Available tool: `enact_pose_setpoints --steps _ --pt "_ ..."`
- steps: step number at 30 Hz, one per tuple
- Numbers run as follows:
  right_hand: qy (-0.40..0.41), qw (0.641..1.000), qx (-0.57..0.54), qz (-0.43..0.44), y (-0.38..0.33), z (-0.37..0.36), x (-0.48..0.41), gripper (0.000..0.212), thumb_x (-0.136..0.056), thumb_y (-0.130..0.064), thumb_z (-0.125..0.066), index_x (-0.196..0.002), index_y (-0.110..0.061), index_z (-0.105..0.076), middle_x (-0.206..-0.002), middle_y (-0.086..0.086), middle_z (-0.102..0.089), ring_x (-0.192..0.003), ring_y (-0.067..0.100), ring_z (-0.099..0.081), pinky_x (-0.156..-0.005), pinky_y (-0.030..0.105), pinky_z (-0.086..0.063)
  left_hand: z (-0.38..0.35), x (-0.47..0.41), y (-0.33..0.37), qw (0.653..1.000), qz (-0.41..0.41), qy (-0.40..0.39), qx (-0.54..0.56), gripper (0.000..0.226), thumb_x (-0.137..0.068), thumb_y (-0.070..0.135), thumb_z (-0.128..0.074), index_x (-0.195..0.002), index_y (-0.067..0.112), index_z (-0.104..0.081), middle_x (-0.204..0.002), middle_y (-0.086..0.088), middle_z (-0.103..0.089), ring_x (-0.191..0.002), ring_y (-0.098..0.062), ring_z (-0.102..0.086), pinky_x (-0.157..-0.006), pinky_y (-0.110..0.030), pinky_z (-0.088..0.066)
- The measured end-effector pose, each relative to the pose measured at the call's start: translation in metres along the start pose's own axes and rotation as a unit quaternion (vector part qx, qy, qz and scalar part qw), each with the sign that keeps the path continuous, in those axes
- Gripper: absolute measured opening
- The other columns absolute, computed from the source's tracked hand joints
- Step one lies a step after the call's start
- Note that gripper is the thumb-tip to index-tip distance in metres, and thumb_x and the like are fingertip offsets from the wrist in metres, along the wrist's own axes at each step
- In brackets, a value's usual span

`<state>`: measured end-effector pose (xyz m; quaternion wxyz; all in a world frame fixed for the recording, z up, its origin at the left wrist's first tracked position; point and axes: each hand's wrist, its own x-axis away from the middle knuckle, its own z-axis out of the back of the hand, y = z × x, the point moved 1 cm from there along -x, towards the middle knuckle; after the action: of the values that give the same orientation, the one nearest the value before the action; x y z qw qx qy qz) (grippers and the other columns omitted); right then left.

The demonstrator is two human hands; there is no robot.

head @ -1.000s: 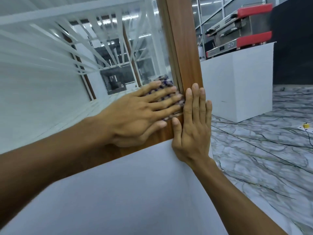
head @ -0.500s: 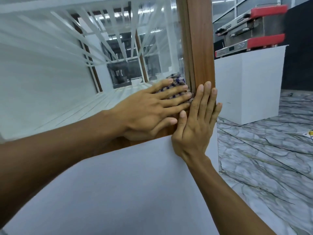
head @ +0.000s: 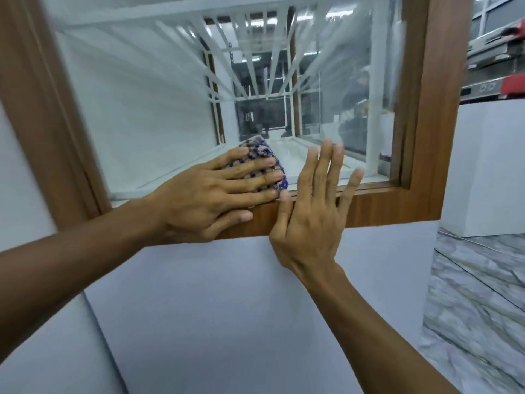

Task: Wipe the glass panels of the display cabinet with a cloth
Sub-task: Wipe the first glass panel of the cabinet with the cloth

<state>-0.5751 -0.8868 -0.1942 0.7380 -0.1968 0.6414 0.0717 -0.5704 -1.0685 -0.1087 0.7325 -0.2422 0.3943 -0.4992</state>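
Head view: our left hand (head: 207, 200) presses the cloth (head: 262, 155), fingers straight, low on the glass panel (head: 159, 109); our right hand (head: 309, 223), spread open, overlaps wooden frame (head: 383, 206) and glass, so it may smudge

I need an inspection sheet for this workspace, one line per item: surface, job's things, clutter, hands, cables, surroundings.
Surface: glass panel in a wooden frame, above a white cabinet base.
Job's things: blue-and-white cloth, flat against the lower glass.
Clutter: nothing seen.
Hands: left hand presses the cloth with straight fingers; right hand open, fingers spread over lower frame and glass.
Cables: thin line on the floor, perhaps a cable; cannot tell.
Surroundings: marble-pattern floor, white counter, red-trimmed machine, blurred.
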Motion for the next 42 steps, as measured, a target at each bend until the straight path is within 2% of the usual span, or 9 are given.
enact_pose_setpoints --steps 7,10,14,18,24,28,33,37,42 --pt "-0.052 0.997 0.022 0.043 -0.043 -0.015 0.0 0.061 -0.106 -0.031 -0.03 -0.16 -0.004 -0.022 -0.168 0.02 -0.012 -0.157 0.036 -0.008 -0.119 0.072 -0.007 0.001 0.056 -0.005 0.996 0.075 0.039 0.008 0.047 -0.107 0.03 -0.047 -0.15 0.01 -0.051 -0.16 -0.013 -0.042 -0.154 -0.033 -0.032 -0.128 -0.053 -0.018" --pt "-0.061 0.997 0.011 0.041 -0.055 -0.018 -0.002 0.063 -0.104 -0.029 -0.036 -0.16 -0.005 -0.021 -0.168 0.022 -0.011 -0.157 0.037 -0.006 -0.116 0.076 -0.005 0.001 0.081 -0.007 0.992 0.121 0.034 -0.032 0.05 -0.11 0.032 -0.042 -0.156 0.012 -0.042 -0.164 -0.014 -0.035 -0.156 -0.033 -0.026 -0.129 -0.051 -0.014" --pt "-0.075 0.997 0.001 0.019 -0.064 -0.02 0.0 0.066 -0.103 -0.029 -0.036 -0.162 -0.007 -0.016 -0.168 0.024 -0.005 -0.157 0.039 -0.002 -0.116 0.076 -0.001 0.0 0.109 0.0 0.952 0.297 0.025 -0.075 0.066 -0.11 0.047 -0.026 -0.164 0.011 -0.015 -0.172 -0.016 -0.011 -0.16 -0.033 -0.006 -0.13 -0.049 0.0" --pt "-0.074 0.997 0.007 0.003 -0.071 -0.023 0.002 0.066 -0.104 -0.029 -0.032 -0.162 -0.006 -0.01 -0.168 0.024 -0.002 -0.157 0.038 0.001 -0.118 0.073 -0.001 -0.002 0.075 0.014 0.902 0.422 0.084 -0.038 0.075 -0.107 0.052 -0.023 -0.164 0.003 -0.009 -0.172 -0.022 -0.001 -0.16 -0.038 0.002 -0.128 -0.057 0.004" --pt "-0.069 0.996 -0.002 0.062 -0.078 -0.028 0.007 0.059 -0.108 -0.031 -0.023 -0.162 -0.01 -0.017 -0.169 0.018 -0.008 -0.158 0.036 -0.004 -0.116 0.076 -0.004 -0.009 0.053 0.022 0.923 0.369 0.107 -0.027 0.067 -0.109 0.037 -0.037 -0.164 0.008 -0.013 -0.172 -0.018 -0.005 -0.16 -0.033 0.001 -0.129 -0.053 0.004" --pt "-0.1 0.977 -0.038 0.183 -0.116 -0.037 0.01 0.057 -0.106 -0.028 -0.034 -0.16 -0.011 -0.027 -0.168 0.02 -0.012 -0.157 0.036 -0.008 -0.113 0.08 -0.004 -0.004 0.109 -0.001 0.898 0.423 0.103 -0.057 0.067 -0.109 0.036 -0.035 -0.164 0.01 -0.006 -0.173 -0.018 -0.003 -0.16 -0.033 0.002 -0.129 -0.05 0.006" --pt "-0.098 0.982 -0.02 0.16 -0.139 -0.049 0.013 0.058 -0.104 -0.028 -0.033 -0.16 -0.015 -0.027 -0.168 0.02 -0.011 -0.157 0.036 -0.008 -0.118 0.075 -0.004 -0.007 0.111 0.005 0.865 0.488 0.113 -0.038 0.071 -0.106 0.032 -0.031 -0.164 0.006 0.0 -0.172 -0.018 0.007 -0.16 -0.031 0.01 -0.129 -0.048 0.01" --pt "-0.1 0.982 -0.03 0.155 -0.138 -0.049 0.017 0.06 -0.103 -0.03 -0.032 -0.16 -0.015 -0.027 -0.169 0.018 -0.01 -0.158 0.033 -0.007 -0.12 0.072 -0.003 -0.012 0.119 0.011 0.879 0.463 0.11 -0.026 0.069 -0.108 0.035 -0.03 -0.164 0.008 -0.003 -0.173 -0.016 0.006 -0.16 -0.029 0.011 -0.129 -0.047 0.01" --pt "-0.101 0.98 -0.039 0.165 -0.141 -0.048 -0.007 0.064 -0.099 -0.025 -0.035 -0.16 -0.01 -0.024 -0.17 0.016 -0.009 -0.158 0.032 -0.003 -0.118 0.074 -0.002 0.004 0.099 -0.023 0.859 0.488 0.152 -0.031 0.069 -0.108 0.041 -0.028 -0.165 0.012 0.0 -0.173 -0.013 0.008 -0.16 -0.026 0.013 -0.128 -0.044 0.014"
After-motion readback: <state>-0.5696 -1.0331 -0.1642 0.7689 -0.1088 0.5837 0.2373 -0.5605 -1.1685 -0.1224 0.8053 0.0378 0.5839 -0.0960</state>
